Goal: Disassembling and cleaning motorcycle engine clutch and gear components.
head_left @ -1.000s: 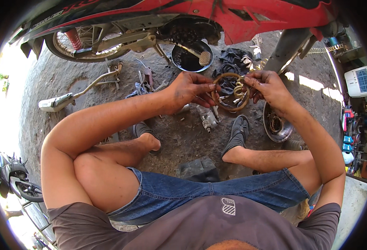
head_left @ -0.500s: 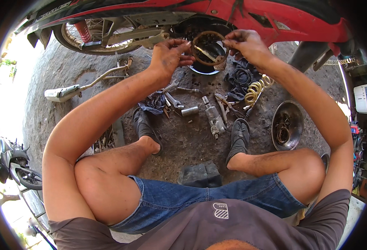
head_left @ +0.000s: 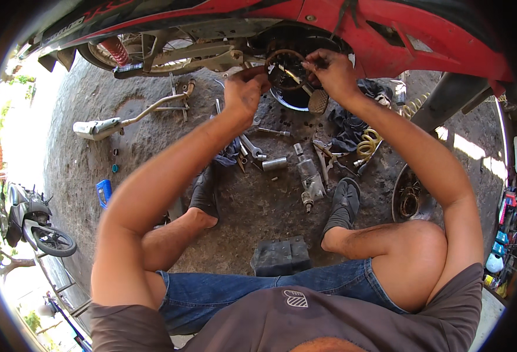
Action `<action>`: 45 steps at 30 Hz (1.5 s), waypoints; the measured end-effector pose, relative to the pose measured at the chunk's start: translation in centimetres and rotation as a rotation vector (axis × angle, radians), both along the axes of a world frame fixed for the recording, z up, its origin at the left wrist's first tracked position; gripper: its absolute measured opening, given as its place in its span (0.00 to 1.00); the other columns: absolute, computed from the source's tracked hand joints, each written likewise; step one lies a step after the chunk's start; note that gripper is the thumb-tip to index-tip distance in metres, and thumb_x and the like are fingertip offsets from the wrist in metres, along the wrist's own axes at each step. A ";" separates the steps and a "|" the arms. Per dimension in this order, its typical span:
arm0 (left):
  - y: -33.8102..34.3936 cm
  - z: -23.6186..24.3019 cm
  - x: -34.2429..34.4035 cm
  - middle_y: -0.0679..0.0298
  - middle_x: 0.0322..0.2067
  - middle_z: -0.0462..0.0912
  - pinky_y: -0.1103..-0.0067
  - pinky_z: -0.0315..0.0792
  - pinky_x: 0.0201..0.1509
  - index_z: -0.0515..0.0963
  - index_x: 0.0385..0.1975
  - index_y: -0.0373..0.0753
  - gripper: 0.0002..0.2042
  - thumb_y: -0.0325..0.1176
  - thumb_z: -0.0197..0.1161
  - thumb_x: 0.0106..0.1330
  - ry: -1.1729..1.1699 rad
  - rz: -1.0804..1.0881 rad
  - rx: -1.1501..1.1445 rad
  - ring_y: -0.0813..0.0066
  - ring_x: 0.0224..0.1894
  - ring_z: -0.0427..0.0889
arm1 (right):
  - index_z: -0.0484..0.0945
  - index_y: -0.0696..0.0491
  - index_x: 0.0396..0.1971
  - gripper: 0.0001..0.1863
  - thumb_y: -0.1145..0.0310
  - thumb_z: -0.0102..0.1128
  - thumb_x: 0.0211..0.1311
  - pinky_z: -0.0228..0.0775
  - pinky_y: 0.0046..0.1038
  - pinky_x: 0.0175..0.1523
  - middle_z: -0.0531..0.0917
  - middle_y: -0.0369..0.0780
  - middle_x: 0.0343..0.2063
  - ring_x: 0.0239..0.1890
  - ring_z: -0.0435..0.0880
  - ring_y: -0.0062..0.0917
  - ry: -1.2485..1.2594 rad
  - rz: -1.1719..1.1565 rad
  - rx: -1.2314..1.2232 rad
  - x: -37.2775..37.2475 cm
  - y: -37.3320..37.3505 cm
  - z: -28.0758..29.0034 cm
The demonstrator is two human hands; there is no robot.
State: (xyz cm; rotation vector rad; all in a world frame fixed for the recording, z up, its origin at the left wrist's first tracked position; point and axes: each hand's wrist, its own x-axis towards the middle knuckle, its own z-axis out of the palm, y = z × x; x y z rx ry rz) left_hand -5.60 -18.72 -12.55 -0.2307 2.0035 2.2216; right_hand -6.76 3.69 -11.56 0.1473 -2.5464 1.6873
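Observation:
A thin, dark brown ring (head_left: 285, 52), like a clutch plate, is held up under the red motorcycle (head_left: 382, 38). My left hand (head_left: 245, 92) pinches it at the left edge, fingers closed. On the opposite side, my right hand (head_left: 336, 75) has its fingers closed at the ring's right edge, and its thumb is partly hidden. Below and behind the ring sits a round dark basin (head_left: 294, 108) with a shiny rim. A textured foot pedal (head_left: 318, 101) of the motorcycle hangs next to my right wrist.
Between my feet lie an air impact wrench (head_left: 310, 179), a metal socket (head_left: 274, 163), a wrench (head_left: 252, 148) and pliers (head_left: 324, 161). A metal bowl (head_left: 400, 196) holding ring-shaped parts stands right. An exhaust pipe (head_left: 97, 129), blue container (head_left: 103, 193), dark cloth (head_left: 352, 126) and yellow coiled hose (head_left: 369, 144) lie around.
The view has shifted and tilted. Both hands have carried the ring slightly up toward the motorcycle, and my left fingers are now more curled around its edge.

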 end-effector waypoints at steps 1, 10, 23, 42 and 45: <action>0.4 -0.7 0.2 0.52 0.43 0.85 0.76 0.84 0.51 0.80 0.48 0.24 0.12 0.20 0.60 0.66 -0.003 0.000 -0.008 0.66 0.41 0.86 | 0.83 0.59 0.41 0.10 0.70 0.69 0.65 0.76 0.20 0.30 0.86 0.36 0.25 0.24 0.84 0.16 0.008 -0.014 0.011 -0.1 0.0 -0.4; 3.6 -5.7 1.9 0.58 0.41 0.86 0.80 0.77 0.48 0.81 0.51 0.24 0.19 0.21 0.64 0.58 0.262 0.317 0.094 0.75 0.41 0.83 | 0.83 0.59 0.38 0.08 0.71 0.70 0.64 0.75 0.19 0.30 0.86 0.35 0.25 0.25 0.84 0.14 0.181 -0.014 0.120 -0.9 0.0 -1.8; 6.6 -8.4 0.8 0.61 0.44 0.82 0.80 0.77 0.54 0.75 0.56 0.26 0.22 0.17 0.67 0.61 0.266 0.403 0.550 0.75 0.46 0.81 | 0.85 0.54 0.39 0.09 0.74 0.72 0.59 0.78 0.28 0.36 0.86 0.41 0.33 0.33 0.88 0.31 0.575 -0.026 0.247 -1.3 -0.2 -1.7; 8.6 -7.5 1.0 0.58 0.51 0.80 0.76 0.80 0.52 0.75 0.58 0.30 0.23 0.20 0.67 0.60 0.167 0.461 0.629 0.70 0.47 0.84 | 0.82 0.54 0.40 0.11 0.73 0.73 0.58 0.81 0.32 0.38 0.86 0.42 0.34 0.36 0.89 0.35 0.699 -0.049 0.412 -1.6 -0.6 -0.4; 8.8 -7.5 1.0 0.58 0.52 0.80 0.74 0.81 0.50 0.74 0.60 0.31 0.25 0.19 0.66 0.60 0.152 0.455 0.614 0.69 0.47 0.84 | 0.82 0.54 0.40 0.11 0.72 0.73 0.58 0.81 0.33 0.38 0.85 0.42 0.35 0.36 0.89 0.35 0.666 -0.036 0.405 -1.8 -0.7 -0.3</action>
